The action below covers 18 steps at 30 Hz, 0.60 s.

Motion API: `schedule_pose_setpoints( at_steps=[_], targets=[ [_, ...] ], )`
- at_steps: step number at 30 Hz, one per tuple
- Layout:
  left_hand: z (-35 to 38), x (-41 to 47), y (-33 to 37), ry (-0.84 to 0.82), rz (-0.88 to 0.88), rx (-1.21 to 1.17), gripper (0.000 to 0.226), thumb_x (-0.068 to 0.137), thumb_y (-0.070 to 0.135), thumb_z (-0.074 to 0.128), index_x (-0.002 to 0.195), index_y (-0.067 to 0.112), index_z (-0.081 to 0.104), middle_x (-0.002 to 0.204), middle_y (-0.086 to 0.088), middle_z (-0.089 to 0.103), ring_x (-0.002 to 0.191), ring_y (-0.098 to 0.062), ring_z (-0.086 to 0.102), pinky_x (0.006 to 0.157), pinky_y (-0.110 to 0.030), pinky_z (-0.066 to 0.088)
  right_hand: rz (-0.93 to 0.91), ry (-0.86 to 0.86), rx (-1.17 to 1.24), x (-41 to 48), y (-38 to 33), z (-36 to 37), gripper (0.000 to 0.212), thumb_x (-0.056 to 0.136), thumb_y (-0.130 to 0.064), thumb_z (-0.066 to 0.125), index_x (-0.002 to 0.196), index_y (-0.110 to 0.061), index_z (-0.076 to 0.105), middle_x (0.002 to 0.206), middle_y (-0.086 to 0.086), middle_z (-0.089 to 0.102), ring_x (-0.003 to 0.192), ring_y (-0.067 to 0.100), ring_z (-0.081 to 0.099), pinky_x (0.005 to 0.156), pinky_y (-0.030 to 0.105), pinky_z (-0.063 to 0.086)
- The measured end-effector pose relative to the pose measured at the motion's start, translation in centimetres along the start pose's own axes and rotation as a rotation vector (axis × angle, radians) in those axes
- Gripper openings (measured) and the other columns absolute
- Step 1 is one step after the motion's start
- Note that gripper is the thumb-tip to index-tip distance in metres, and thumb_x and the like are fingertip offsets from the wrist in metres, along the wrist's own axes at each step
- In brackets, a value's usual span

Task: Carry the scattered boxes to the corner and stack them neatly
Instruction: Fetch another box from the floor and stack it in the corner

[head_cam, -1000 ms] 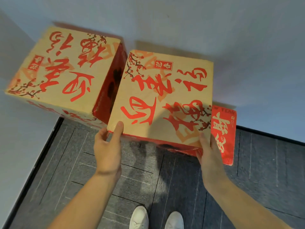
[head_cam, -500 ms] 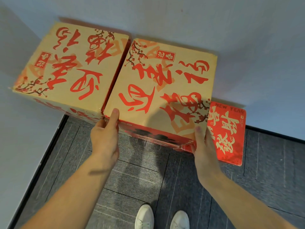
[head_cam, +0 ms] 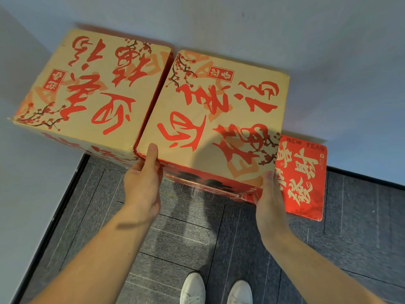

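Head view, looking down into the corner. The left hand grips the tan box at its near left corner, thumb laid over the top edge, the other fingers tucked round the corner and mostly hidden. The right hand presses flat against the near right corner, fingers straight and pointing up the side, so the box sits clamped between the two hands. Just beyond the left thumb, a second tan box stands side by side with the gripped one, edges touching or nearly so. Just outside the right hand, a flat red box pokes out from beneath the tan box; whether the tan box rests on it cannot be told. Pale walls meet behind both boxes. Below the wrists lie grey carpet and white shoes.
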State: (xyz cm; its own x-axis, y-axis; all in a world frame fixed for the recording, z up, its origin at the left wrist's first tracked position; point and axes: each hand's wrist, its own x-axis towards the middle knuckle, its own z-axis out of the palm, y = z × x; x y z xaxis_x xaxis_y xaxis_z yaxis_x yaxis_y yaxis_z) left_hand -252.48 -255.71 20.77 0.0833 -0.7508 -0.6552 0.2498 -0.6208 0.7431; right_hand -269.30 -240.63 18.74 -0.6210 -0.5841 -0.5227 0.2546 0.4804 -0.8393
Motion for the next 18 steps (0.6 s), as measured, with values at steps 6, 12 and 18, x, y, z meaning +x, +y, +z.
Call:
schedule_pose_setpoints(
  at_steps=[6,12,18],
  targets=[
    [0.1,-0.5,0.1,0.011,-0.02,-0.018,0.021,0.103,0.031,0.065,0.096,0.011,0.066,0.073,0.01,0.078,0.073,0.002,0.074,0.092,-0.024,0.055,0.021,0.028,0.055,-0.6,-0.3,0.7,0.063,0.096,-0.078,0.025,0.154,-0.053,0.029,0.155,-0.029,0.04,0.15,0.001,0.033,0.13,0.043,0.023],
    [-1.0,-2.5,1.0,0.009,-0.062,0.258,0.031,0.099,0.045,0.069,0.086,0.017,0.061,0.069,0.002,0.064,0.075,-0.013,0.059,0.097,-0.031,0.052,-0.033,0.148,0.004,-0.8,-1.2,0.4,0.074,0.096,-0.078,0.03,0.16,-0.043,0.025,0.16,-0.017,0.041,0.149,0.009,0.038,0.126,0.046,0.03],
    [-2.7,-6.2,3.4,-0.191,0.755,1.028,0.016,0.101,0.035,0.066,0.093,0.021,0.063,0.094,0.007,0.066,0.086,-0.004,0.058,0.082,-0.032,0.048,-0.54,0.074,-0.611,-1.4,-3.9,0.1,0.082,0.099,-0.056,0.059,0.164,-0.034,0.013,0.173,-0.009,0.015,0.161,0.015,0.009,0.131,0.051,0.009]
  ],
)
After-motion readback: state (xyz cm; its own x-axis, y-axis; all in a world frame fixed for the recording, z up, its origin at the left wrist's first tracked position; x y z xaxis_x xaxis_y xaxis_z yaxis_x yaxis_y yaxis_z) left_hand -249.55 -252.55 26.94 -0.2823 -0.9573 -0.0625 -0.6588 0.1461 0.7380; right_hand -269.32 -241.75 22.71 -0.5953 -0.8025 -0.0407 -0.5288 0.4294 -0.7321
